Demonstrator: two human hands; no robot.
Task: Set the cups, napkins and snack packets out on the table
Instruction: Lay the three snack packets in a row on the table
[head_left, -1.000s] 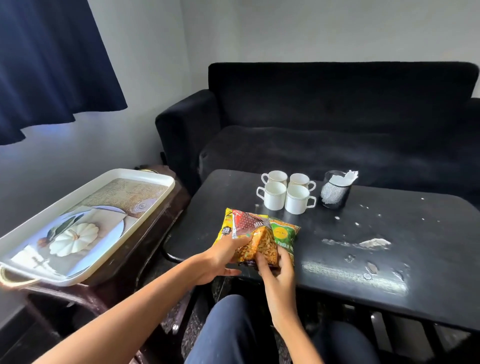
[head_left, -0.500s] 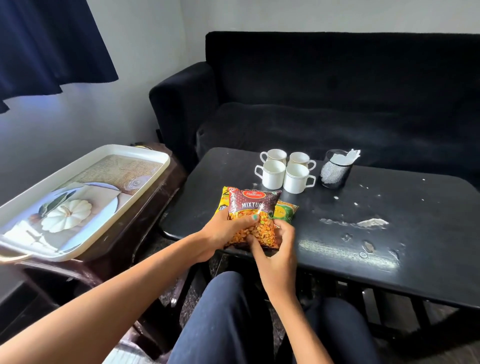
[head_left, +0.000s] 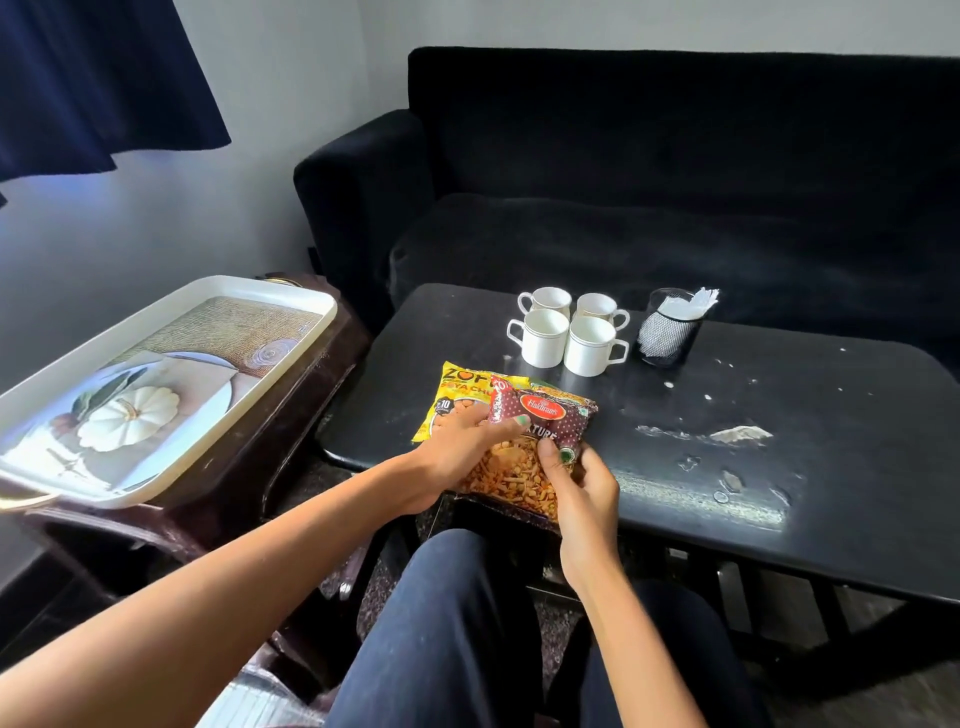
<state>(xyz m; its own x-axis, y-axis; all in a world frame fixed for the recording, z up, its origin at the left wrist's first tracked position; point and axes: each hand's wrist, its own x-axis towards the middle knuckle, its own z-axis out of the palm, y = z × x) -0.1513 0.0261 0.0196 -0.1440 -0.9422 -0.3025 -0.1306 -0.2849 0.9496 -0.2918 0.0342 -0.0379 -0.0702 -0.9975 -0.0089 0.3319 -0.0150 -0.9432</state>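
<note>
**Soft, slick packets at the near edge**

While both hands work the stack at the near edge of the bench (head_left: 831, 467), the left hand (head_left: 462, 452) lies with fingers curled over the maroon mixture packet (head_left: 540, 415), and the right hand (head_left: 582, 483) pinches its right side. Under it lies the yellow packet (head_left: 457, 395). These look light, crinkly and slippery, with loose contents likely to shift and crush; a grip on the sealed edges seems safest. Four cups (head_left: 566, 332) and the napkin holder (head_left: 670, 332) stand farther back.
</note>
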